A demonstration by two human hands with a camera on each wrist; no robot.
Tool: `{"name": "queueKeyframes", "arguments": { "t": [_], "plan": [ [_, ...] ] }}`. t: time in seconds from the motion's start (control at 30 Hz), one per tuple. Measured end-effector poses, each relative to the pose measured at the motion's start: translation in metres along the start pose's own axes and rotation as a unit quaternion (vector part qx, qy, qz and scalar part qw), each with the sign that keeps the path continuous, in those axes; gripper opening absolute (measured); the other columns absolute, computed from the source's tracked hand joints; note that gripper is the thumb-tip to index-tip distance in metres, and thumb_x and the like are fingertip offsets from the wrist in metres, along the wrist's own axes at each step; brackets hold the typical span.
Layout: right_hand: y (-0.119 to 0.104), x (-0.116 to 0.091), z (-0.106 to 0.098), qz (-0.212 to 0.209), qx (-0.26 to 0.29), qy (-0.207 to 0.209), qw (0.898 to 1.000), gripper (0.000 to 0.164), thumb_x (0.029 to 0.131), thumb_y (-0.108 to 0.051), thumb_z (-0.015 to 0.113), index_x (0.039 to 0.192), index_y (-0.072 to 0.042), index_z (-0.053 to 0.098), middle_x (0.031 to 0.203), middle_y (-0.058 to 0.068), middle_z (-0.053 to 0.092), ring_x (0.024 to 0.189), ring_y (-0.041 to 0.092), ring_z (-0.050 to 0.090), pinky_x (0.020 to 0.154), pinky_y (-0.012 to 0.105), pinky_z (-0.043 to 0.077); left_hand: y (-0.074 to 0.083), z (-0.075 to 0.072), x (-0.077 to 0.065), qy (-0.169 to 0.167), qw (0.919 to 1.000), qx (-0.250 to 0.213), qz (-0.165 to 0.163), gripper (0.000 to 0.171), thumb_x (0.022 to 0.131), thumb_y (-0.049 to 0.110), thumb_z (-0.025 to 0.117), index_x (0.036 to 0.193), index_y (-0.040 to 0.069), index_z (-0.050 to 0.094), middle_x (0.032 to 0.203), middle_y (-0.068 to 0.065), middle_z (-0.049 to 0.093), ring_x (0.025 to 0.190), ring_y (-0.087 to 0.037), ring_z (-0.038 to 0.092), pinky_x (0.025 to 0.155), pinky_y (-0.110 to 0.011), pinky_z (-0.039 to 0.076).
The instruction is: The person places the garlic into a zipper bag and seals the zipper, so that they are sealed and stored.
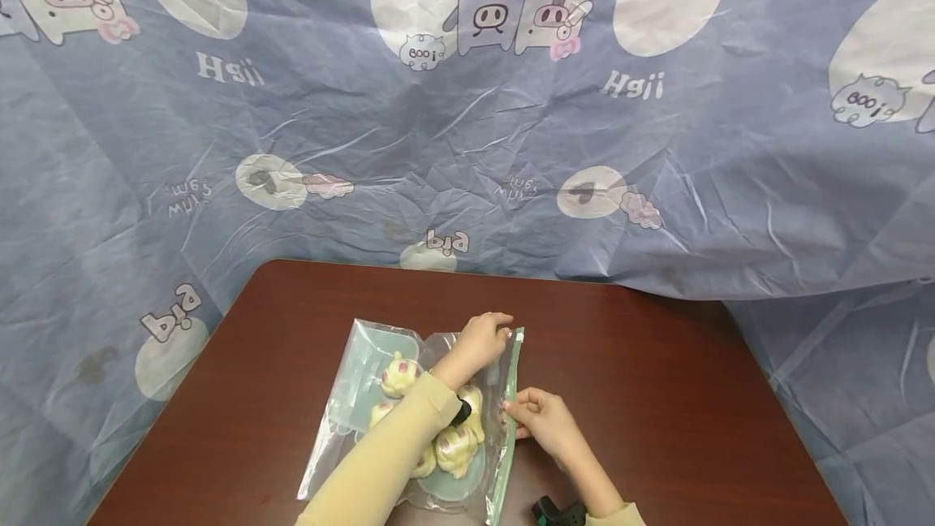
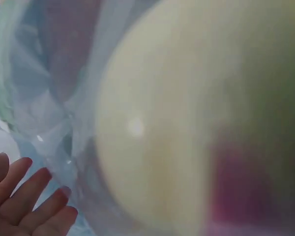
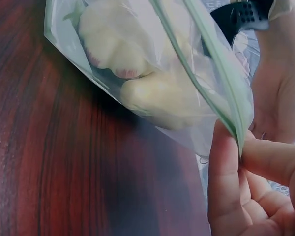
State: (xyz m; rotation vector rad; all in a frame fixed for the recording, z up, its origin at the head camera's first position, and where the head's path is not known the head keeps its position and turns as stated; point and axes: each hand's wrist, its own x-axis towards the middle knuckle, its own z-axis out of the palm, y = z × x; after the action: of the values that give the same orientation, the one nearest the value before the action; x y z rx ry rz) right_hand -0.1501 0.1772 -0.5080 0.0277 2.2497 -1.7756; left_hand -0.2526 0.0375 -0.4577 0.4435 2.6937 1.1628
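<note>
A clear zip bag (image 1: 339, 445) with a green zip strip (image 1: 511, 384) along its right edge lies on the table. Inside are several cream-yellow rounded pieces (image 1: 456, 449) with pink marks and a pale blue-green tray (image 1: 383, 346). My left arm reaches across the bag, and the left hand (image 1: 478, 345) is near the strip's far end, beside its white slider (image 1: 519, 337). Extended, spread fingers (image 2: 32, 196) show in the left wrist view beside the plastic. My right hand (image 1: 544, 422) pinches the green strip about midway, between thumb and index finger (image 3: 223, 167).
The dark red-brown table (image 1: 621, 347) reaches back to a blue printed cloth (image 1: 453, 128) hanging behind it and at both sides. Black wrist devices sit on the left wrist (image 1: 462, 411) and the right wrist (image 1: 558, 512).
</note>
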Motion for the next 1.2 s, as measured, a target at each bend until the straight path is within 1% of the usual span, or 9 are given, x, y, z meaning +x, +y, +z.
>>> {"name": "queueKeyframes", "arguments": {
  "t": [0.1,0.23,0.33,0.47,0.6,0.67,0.97,1.1,1.2],
  "plan": [
    [-0.001,-0.004,0.0,-0.001,-0.018,0.011,1.0,0.028,0.094,-0.023,0.067,0.098,0.005,0.064,0.086,0.013,0.075,0.07,0.017,0.07,0.067,0.032,0.059,-0.002,0.004,0.005,-0.003,0.9999,-0.012,-0.007,0.033,0.101,0.012,0.052,0.132,0.006,0.061,0.119,-0.013,0.068,0.048,-0.008,0.04,0.051,-0.021,0.038],
    [-0.003,-0.006,0.001,-0.002,-0.033,0.016,0.999,0.027,0.094,-0.023,0.067,0.097,0.004,0.065,0.086,0.013,0.075,0.067,0.016,0.068,0.066,0.031,0.059,-0.003,0.007,0.01,-0.011,0.9998,-0.009,-0.014,0.032,0.102,0.015,0.052,0.131,0.006,0.063,0.105,-0.013,0.072,0.046,-0.009,0.038,0.05,-0.022,0.037],
    [-0.002,-0.007,0.0,-0.004,-0.032,0.016,0.999,0.026,0.094,-0.021,0.067,0.097,0.005,0.065,0.086,0.014,0.075,0.068,0.016,0.069,0.065,0.03,0.059,-0.002,0.007,0.013,-0.023,0.9996,0.003,-0.016,0.032,0.101,0.016,0.053,0.13,0.005,0.064,0.108,-0.012,0.072,0.057,-0.011,0.047,0.059,-0.026,0.043],
    [-0.001,-0.007,-0.001,-0.007,-0.033,0.018,0.999,0.026,0.094,-0.021,0.067,0.097,0.005,0.065,0.086,0.014,0.075,0.069,0.016,0.069,0.065,0.03,0.059,-0.001,0.008,0.016,-0.051,0.9984,0.011,-0.024,0.034,0.102,0.018,0.052,0.131,0.005,0.062,0.124,-0.012,0.068,0.081,-0.017,0.059,0.075,-0.032,0.048],
    [-0.001,-0.007,-0.002,-0.009,-0.031,0.021,0.999,0.026,0.093,-0.02,0.068,0.097,0.006,0.065,0.086,0.014,0.075,0.069,0.016,0.07,0.065,0.03,0.059,0.0,0.008,0.016,-0.077,0.9964,0.013,-0.034,0.034,0.103,0.02,0.051,0.132,0.006,0.062,0.128,-0.012,0.066,0.096,-0.023,0.064,0.081,-0.037,0.051],
    [-0.001,-0.007,-0.002,-0.007,-0.032,0.024,0.999,0.026,0.093,-0.02,0.067,0.097,0.006,0.065,0.085,0.014,0.075,0.069,0.015,0.07,0.065,0.03,0.059,0.0,0.008,0.016,-0.077,0.9964,0.014,-0.033,0.032,0.103,0.02,0.052,0.129,0.006,0.064,0.125,-0.013,0.067,0.1,-0.024,0.065,0.083,-0.038,0.052],
    [-0.008,-0.014,-0.002,0.009,-0.059,0.052,0.997,0.023,0.094,-0.016,0.066,0.094,0.007,0.066,0.084,0.017,0.075,0.063,0.016,0.068,0.065,0.036,0.059,0.002,0.003,0.015,-0.058,0.9975,0.003,-0.04,0.021,0.101,0.022,0.056,0.104,0.007,0.071,0.093,-0.006,0.069,0.074,-0.014,0.058,0.067,-0.03,0.048],
    [0.001,-0.013,-0.004,0.024,-0.073,0.062,0.995,0.026,0.092,-0.021,0.069,0.093,0.004,0.067,0.082,0.011,0.075,0.061,0.015,0.067,0.064,0.034,0.059,0.001,-0.001,0.014,-0.058,0.9973,-0.008,-0.044,0.024,0.101,0.022,0.057,0.083,0.008,0.066,0.078,-0.002,0.062,0.06,-0.012,0.048,0.057,-0.026,0.04],
    [0.003,-0.014,-0.006,0.029,-0.079,0.065,0.994,0.026,0.091,-0.022,0.07,0.093,0.005,0.067,0.08,0.009,0.074,0.06,0.014,0.066,0.063,0.032,0.059,-0.001,-0.003,0.014,-0.064,0.9968,-0.016,-0.044,0.03,0.101,0.023,0.056,0.075,0.011,0.06,0.071,0.002,0.054,0.055,-0.011,0.041,0.053,-0.024,0.035]
  ]
}}
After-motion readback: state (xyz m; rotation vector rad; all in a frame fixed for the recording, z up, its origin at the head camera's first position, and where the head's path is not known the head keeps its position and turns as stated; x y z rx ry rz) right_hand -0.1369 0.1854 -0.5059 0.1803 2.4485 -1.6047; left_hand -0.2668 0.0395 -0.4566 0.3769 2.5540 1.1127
